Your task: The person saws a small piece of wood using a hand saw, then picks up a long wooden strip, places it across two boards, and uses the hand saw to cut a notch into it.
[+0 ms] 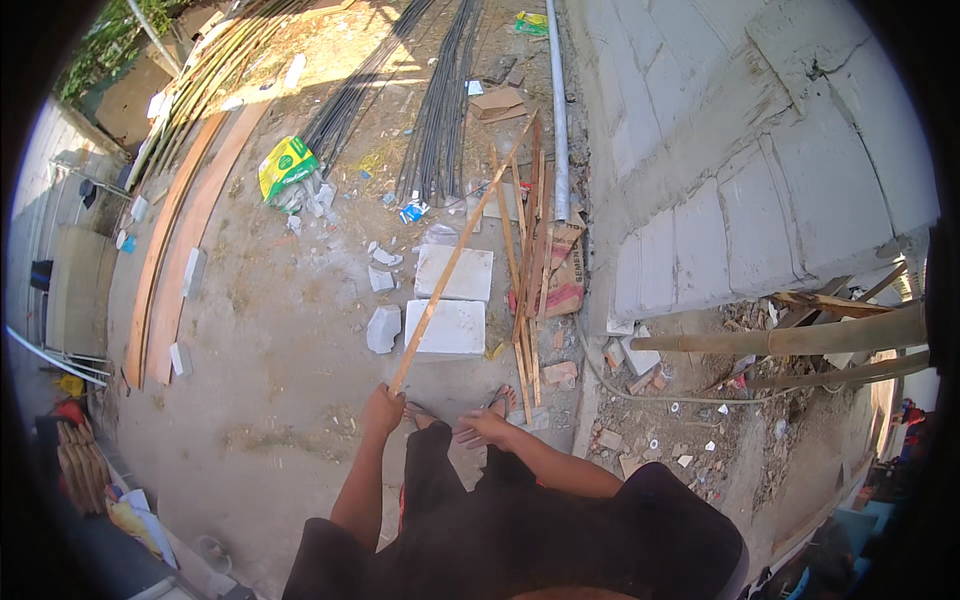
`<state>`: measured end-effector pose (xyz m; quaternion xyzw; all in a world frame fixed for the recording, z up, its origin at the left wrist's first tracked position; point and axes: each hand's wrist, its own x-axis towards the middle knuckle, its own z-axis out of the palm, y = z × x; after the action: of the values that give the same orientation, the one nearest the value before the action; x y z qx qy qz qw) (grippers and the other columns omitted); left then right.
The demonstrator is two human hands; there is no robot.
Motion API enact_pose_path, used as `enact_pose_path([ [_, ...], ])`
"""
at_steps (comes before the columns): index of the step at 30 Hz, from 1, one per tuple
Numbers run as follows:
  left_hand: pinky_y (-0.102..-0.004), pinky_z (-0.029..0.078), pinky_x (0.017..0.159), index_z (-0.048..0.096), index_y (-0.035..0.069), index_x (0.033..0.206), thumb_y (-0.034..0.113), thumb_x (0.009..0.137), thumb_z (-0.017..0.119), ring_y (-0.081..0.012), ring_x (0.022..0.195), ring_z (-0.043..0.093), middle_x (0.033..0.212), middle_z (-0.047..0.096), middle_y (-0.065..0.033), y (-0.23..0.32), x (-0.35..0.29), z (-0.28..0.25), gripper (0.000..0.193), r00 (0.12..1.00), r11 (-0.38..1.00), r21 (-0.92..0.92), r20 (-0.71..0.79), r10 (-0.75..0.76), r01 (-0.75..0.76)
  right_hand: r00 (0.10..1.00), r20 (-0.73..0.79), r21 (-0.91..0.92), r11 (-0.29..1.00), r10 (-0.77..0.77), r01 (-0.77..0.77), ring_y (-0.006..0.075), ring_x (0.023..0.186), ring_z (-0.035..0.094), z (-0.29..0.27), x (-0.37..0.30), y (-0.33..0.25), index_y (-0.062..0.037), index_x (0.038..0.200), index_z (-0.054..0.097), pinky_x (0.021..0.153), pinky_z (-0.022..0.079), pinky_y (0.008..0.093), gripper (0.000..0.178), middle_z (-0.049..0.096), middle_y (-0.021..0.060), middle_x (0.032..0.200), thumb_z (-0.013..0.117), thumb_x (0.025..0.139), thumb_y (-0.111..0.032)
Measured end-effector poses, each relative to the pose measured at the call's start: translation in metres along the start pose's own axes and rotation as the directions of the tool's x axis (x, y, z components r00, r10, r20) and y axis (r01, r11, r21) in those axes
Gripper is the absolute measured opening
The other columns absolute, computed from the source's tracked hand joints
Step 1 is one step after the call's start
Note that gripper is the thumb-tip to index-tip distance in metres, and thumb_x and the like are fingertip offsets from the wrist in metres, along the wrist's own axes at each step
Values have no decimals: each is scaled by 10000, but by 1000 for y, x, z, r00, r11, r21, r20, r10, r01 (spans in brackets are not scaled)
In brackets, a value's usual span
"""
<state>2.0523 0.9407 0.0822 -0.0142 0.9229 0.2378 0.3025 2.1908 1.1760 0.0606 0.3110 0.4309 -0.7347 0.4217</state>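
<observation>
My left hand (381, 410) is closed around the near end of a long, thin wooden strip (463, 238). The strip slants away up and to the right, passing over two white lightweight blocks (446, 342) that lie one beyond the other on the ground. Its far end reaches a loose group of similar wooden strips (521, 300) beside the wall. My right hand (482, 429) is in front of my legs, fingers stretched out and nothing in them. Broken white block pieces (382, 328) lie left of the two blocks.
Bundled steel bars (430, 150) lie ahead, with a yellow-green sack (287, 168) to their left. Two long planks (205, 225) run along the left. A grey pipe (558, 120) lies along the block wall (700, 230). Bamboo poles (830, 338) jut out at right above rubble.
</observation>
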Motion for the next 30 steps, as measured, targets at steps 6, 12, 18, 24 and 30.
enact_pose_path([
  [6, -525, 545, 799, 703, -22, 954, 407, 795, 767, -449, 910, 693, 913, 710, -266, -92, -126, -73, 462, 969, 963, 189, -192, -153, 190, 967, -245, -222, 975, -69, 13, 302, 979, 723, -30, -14, -14, -54, 1326, 575, 781, 597, 447, 430, 686, 178, 1208, 590, 1001, -334],
  [12, -432, 545, 710, 731, -56, 911, 374, 823, 759, -298, 732, 721, 794, 721, -209, -173, -216, -48, 440, 953, 941, -196, 181, -242, 276, 918, -387, -168, 986, -82, 17, 313, 992, 709, 20, 14, 9, -49, 1354, 549, 804, 594, 491, 485, 676, 176, 1205, 603, 997, -373],
  [18, -355, 497, 601, 709, -61, 914, 334, 935, 710, -164, 651, 620, 719, 659, -61, -263, -255, -51, 396, 923, 717, -632, 381, -42, 294, 897, -418, -364, 931, -143, -22, 292, 972, 681, 119, 82, 58, -53, 1365, 555, 786, 602, 464, 537, 652, 164, 1206, 620, 986, -428],
  [24, -285, 359, 433, 691, -29, 986, 509, 983, 602, -110, 452, 455, 596, 520, -12, -279, -261, -153, 546, 893, 725, -548, 394, -217, 418, 949, -258, -545, 838, -181, 12, 209, 1001, 639, 208, 101, 23, -44, 1345, 593, 730, 617, 376, 566, 620, 129, 1215, 650, 959, -453],
  [30, -459, 519, 680, 728, -26, 912, 589, 930, 578, -359, 744, 692, 769, 691, -210, -307, -236, -196, 634, 994, 986, -142, -47, -100, 92, 930, -322, -447, 895, -180, 19, 366, 1263, 553, 242, 116, -36, -49, 1502, 409, 897, 583, 501, 746, 489, 226, 1448, 608, 972, -535],
])
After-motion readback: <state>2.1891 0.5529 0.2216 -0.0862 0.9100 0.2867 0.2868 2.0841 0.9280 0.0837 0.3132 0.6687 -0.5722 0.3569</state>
